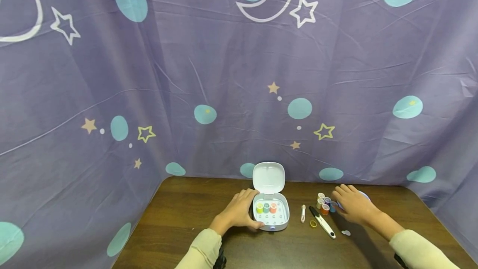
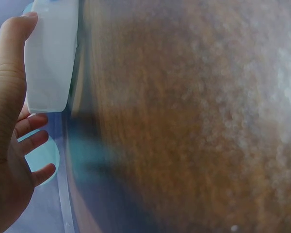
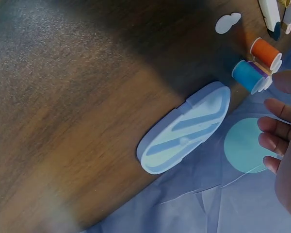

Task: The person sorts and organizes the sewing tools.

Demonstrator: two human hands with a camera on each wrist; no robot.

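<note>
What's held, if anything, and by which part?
Left hand grips the white box by its left side, thumb at front. Right hand beside blue spool: hold unclear.

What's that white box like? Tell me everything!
The white, plastic-looking box with rounded corners stands on the brown wood-grained table, lid raised at the back. Inside, yellow, teal and coral thread spools stand beside small pegs. A bluish button shape marks its front. The bare left hand grips it from the left.

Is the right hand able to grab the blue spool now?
Probably yes: the right hand looks free and close, and nothing seems to block the blue spool on its open side, though the orange spool sits near.
</note>
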